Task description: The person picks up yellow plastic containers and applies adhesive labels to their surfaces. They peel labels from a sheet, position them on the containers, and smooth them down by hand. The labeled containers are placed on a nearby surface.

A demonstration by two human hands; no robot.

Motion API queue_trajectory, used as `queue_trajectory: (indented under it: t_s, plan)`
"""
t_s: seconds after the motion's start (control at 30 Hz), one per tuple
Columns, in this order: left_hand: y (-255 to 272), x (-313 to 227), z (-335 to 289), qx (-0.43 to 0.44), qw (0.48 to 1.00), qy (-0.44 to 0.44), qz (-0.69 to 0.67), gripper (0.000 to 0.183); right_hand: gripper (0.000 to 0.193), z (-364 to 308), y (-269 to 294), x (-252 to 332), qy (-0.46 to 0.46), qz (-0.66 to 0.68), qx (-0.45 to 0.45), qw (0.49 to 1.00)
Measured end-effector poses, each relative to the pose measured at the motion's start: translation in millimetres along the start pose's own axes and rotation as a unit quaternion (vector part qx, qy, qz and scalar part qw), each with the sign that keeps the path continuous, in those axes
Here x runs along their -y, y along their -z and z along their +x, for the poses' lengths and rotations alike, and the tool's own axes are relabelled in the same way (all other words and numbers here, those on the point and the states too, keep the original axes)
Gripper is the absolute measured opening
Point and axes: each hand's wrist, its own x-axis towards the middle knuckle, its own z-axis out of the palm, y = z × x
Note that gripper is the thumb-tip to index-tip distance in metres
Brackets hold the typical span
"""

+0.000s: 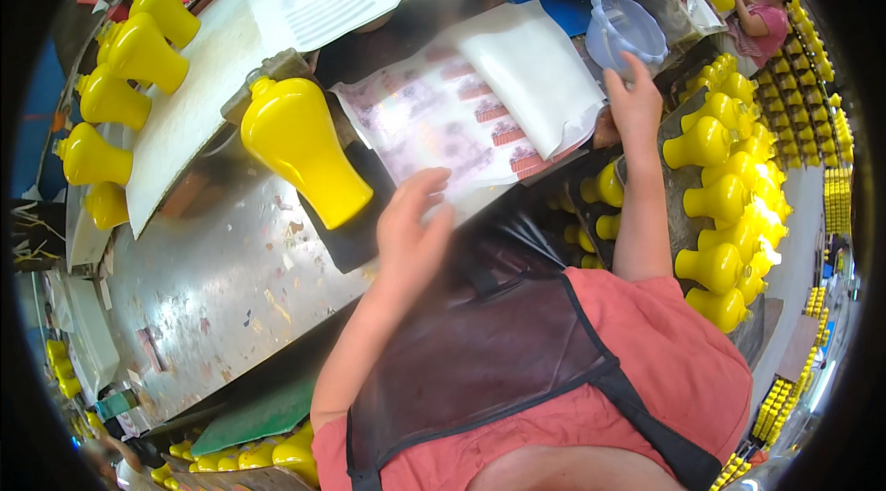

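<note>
A glossy yellow vase (300,145) lies on its side on a black pad, its neck end by a grey block. Just right of it hovers my left hand (415,228), empty, fingers loosely stretched and slightly blurred. Printed sheets (425,122) with pinkish and brick-red patterns lie in front of me, partly covered by a curled white sheet (521,66). At the right, my right hand (637,108) has its thumb and forefinger apart. Those fingertips are close to a small pale-blue plastic pail (623,29); whether they touch it I cannot tell.
Several yellow vases (148,53) stand along a white board (217,66) at the left. More are packed on a rack (720,205) beside my right arm. A stained metal tabletop (221,279) spreads at the near left. A person in pink (761,25) sits at the far right.
</note>
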Motion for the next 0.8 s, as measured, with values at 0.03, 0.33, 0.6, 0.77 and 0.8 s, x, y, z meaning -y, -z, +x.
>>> queue_trajectory:
  t_s: [0.03, 0.33, 0.6, 0.77, 0.8]
  plan:
    - [1.0, -1.7, -1.2, -0.002, 1.000, -0.005, 0.006, 0.036, 0.044, -5.0, -4.6, 15.2, 0.039, 0.004, 0.057, 0.998]
    - [52.0, -20.8, -14.0, -0.324, 0.865, -0.264, 0.277, 0.026, 0.044, -16.2, -80.3, 97.9, 0.192, -0.216, 0.297, 0.910]
    - [68.8, 15.0, -1.1, -0.292, 0.952, -0.036, 0.088, 0.071, 0.027, 73.3, -54.1, 65.4, 0.173, -0.292, 0.205, 0.918]
    - [67.0, 23.4, -5.1, -0.306, 0.946, -0.041, 0.101, 0.071, 0.025, 97.1, -12.9, 66.9, 0.198, -0.315, 0.129, 0.919]
    - [67.5, 23.5, -5.5, -0.304, 0.946, -0.042, 0.104, 0.070, 0.025, 99.1, -4.8, 69.6, 0.197, -0.311, 0.114, 0.923]
